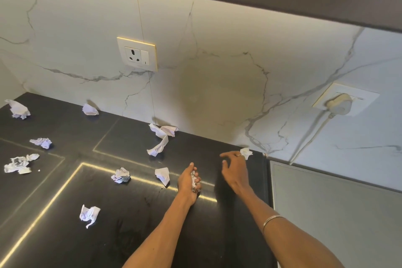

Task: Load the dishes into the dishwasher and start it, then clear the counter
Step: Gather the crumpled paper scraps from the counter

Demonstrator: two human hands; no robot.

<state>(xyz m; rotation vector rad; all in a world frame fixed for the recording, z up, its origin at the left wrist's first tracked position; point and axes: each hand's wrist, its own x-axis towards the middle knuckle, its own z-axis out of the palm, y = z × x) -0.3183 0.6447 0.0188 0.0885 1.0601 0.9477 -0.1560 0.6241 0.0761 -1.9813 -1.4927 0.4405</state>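
Several crumpled white paper scraps lie scattered over the black counter (108, 235). My left hand (188, 183) grips a wad of crumpled paper (193, 177) just above the counter's middle. My right hand (235, 168) hovers with fingers spread and relaxed, holding nothing, right beside a small paper ball (246, 153) at the counter's back right corner. Nearest to my left hand is a folded scrap (162, 176); a long twisted scrap (162, 137) lies by the wall. More scraps sit to the left: a grey-white ball (121, 175) and one near the front (88, 213).
A marble backsplash (217, 93) rises behind the counter with a socket (137, 54) and, to the right, a plugged-in socket (339, 103) whose white cable hangs down. A grey surface (337, 213) adjoins the counter's right edge. A dark cabinet runs overhead.
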